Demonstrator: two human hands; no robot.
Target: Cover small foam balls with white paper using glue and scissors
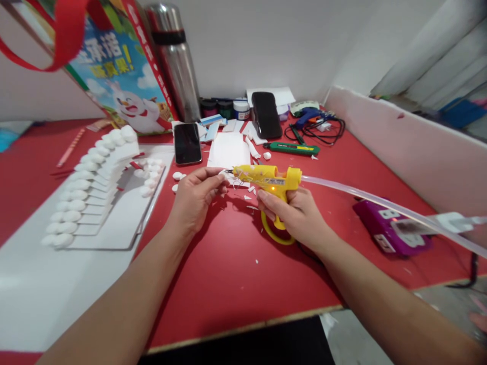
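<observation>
My right hand (291, 208) is wrapped round the handle of a yellow glue gun (262, 175), whose small orange light glows. A long clear glue stick (353, 192) trails from its back end to the right. The nozzle points left and meets the fingertips of my left hand (200, 195). Those fingers are pinched together at a small white piece, partly hidden, that I cannot make out clearly. Left of my hands stands a white model staircase (102, 213) edged with rounded white pebble-like pieces (78, 195).
Behind my hands lie a phone (187, 143), a green utility knife (291, 148), a black case (266, 115) and white scraps. A steel flask (177, 66) and a printed gift bag (125, 76) stand at the back left. A purple box (391, 228) with a plugged-in adapter sits right.
</observation>
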